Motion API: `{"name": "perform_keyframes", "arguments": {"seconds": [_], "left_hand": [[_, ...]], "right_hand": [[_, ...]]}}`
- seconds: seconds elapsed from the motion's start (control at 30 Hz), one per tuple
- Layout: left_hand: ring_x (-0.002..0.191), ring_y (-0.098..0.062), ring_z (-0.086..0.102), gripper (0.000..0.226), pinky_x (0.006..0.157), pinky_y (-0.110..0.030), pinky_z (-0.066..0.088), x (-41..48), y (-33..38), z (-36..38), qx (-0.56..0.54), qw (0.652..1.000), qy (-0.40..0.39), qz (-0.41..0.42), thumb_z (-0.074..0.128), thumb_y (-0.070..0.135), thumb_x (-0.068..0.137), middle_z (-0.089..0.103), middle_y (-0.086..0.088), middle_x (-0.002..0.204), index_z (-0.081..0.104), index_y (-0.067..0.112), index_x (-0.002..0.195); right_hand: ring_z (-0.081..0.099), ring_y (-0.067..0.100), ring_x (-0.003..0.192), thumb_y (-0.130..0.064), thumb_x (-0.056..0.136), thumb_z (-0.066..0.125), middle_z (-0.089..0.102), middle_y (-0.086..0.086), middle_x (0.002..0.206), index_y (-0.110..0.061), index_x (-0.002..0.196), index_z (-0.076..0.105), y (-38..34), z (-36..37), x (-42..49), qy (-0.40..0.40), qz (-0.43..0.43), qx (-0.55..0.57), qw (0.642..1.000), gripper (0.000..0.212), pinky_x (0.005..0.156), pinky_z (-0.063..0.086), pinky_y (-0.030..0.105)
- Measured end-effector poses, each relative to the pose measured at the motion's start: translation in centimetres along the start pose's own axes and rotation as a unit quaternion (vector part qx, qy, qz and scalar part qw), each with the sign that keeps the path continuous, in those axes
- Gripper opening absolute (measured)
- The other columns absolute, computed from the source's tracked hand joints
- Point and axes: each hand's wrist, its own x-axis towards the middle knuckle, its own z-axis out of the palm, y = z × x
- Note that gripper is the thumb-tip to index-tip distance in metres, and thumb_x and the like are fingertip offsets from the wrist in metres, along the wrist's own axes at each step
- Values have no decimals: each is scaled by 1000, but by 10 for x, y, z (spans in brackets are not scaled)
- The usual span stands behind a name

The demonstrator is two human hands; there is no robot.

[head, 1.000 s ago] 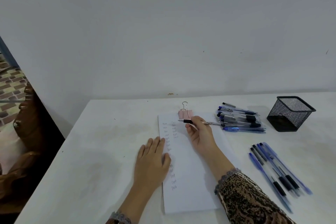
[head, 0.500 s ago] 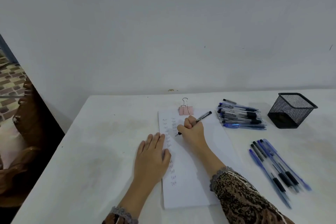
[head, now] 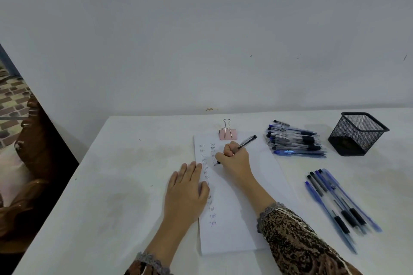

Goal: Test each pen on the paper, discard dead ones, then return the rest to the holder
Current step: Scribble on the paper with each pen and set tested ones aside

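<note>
A white sheet of paper (head: 232, 225) lies on the table, with two columns of small handwritten words down its left side. My right hand (head: 234, 158) grips a clear pen with a black cap end (head: 247, 142), its tip touching the paper beside the second column. My left hand (head: 185, 192) lies flat with straight fingers on the paper's left edge. A pile of several pens (head: 295, 140) lies to the right of the paper's top. Another group of several pens (head: 337, 203) lies further right and nearer. The black mesh holder (head: 357, 134) stands at the far right; no pens show inside.
A pink binder clip (head: 228, 134) clamps the top of the paper. The white table (head: 111, 185) meets a plain wall at the back. Brown carved furniture (head: 29, 163) stands beyond the table's left edge.
My right hand turned the pen from lying sideways near the clip into a writing grip and lowered its tip onto the paper. My left hand stayed flat on the sheet.
</note>
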Motion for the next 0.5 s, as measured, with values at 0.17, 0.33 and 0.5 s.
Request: {"name": "perform_keyframes", "arguments": {"seconds": [0.17, 0.33, 0.5], "left_hand": [[144, -9, 4, 90, 115, -27, 1, 0, 0, 0, -5, 1000, -2, 1, -13, 50, 65, 12, 9, 156, 16, 25, 147], [144, -9, 4, 93, 115, -27, 1, 0, -1, 0, -3, 1000, -3, 1, -14, 51, 63, 12, 9, 156, 16, 25, 147], [144, -8, 4, 93, 115, -26, -1, 0, -2, 1, -7, 1000, -3, 0, -14, 51, 62, 12, 10, 156, 15, 26, 147]], "right_hand": [[19, 6, 50, 9, 68, 57, 20, -11, 52, -21, 54, 19, 3, -2, 1, 4, 9, 6, 1000, 51, 54, 22, 21], [20, 5, 48, 10, 68, 58, 22, -8, 54, -22, 51, 19, 1, -2, 1, 14, 1, -3, 1000, 53, 54, 22, 22], [19, 5, 47, 9, 67, 58, 22, -14, 46, -25, 47, 19, 2, -2, 1, 3, 10, 0, 1000, 55, 53, 21, 22]]}}
